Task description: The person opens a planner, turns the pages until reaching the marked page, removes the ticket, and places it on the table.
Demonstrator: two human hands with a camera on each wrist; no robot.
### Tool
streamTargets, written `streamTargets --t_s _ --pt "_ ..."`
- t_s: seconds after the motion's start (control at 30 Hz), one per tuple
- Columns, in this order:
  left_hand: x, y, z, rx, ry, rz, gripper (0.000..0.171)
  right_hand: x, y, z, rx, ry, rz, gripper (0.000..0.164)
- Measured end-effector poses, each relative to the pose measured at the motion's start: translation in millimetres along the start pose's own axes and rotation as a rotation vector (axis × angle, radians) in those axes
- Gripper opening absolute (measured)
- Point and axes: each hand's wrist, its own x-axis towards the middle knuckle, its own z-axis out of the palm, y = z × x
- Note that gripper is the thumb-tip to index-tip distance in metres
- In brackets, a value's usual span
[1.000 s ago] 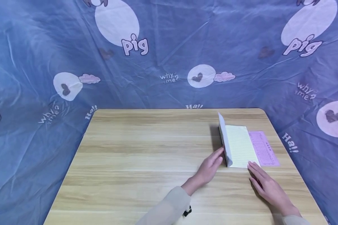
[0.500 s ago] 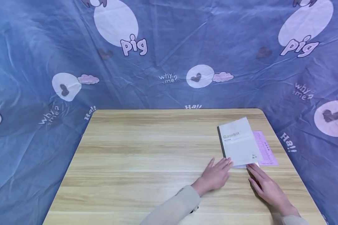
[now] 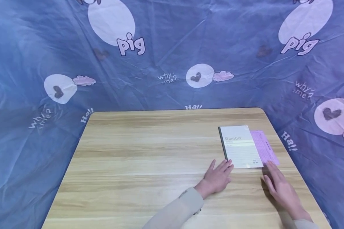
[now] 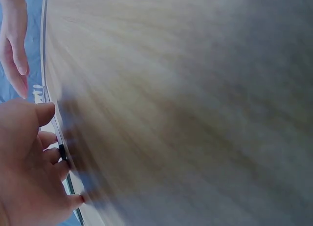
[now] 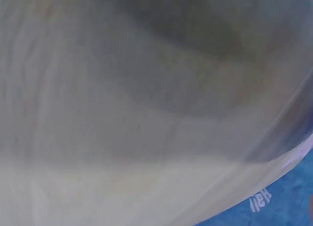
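Observation:
A closed notebook (image 3: 239,148) with a pale cover, a dark spine and the word Gambit lies flat on the right part of the table. From under its right side sticks out a purple printed sheet (image 3: 264,148). My left hand (image 3: 217,178), fingers extended, touches the notebook's near left corner; the left wrist view also shows this hand (image 4: 29,162). Close to the near right corner, by the purple sheet's lower edge, is my right hand (image 3: 282,189) with relaxed fingers, holding nothing. In the right wrist view the hand is almost wholly out of sight.
The wood-grain table (image 3: 132,165) stretches to the left of the notebook. A blue printed cloth (image 3: 160,54) hangs behind the table and along both its sides.
The raised notebook cover has swung over to the right and now lies flat on the lined pages. My left hand came down to the near left corner; my right hand slid slightly right.

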Motion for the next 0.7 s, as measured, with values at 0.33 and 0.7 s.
streamTargets --t_s 0.33,0.7 --pt "-2.0 5.1 1.6 0.089 0.006 -0.002 0.064 0.1 3.2 12.9 -0.037 -0.132 -0.179 0.064" --pt "-13.4 -18.9 13.2 -0.120 0.060 -0.055 0.068 -3.5 -5.0 15.8 -0.059 -0.119 -0.124 0.059"
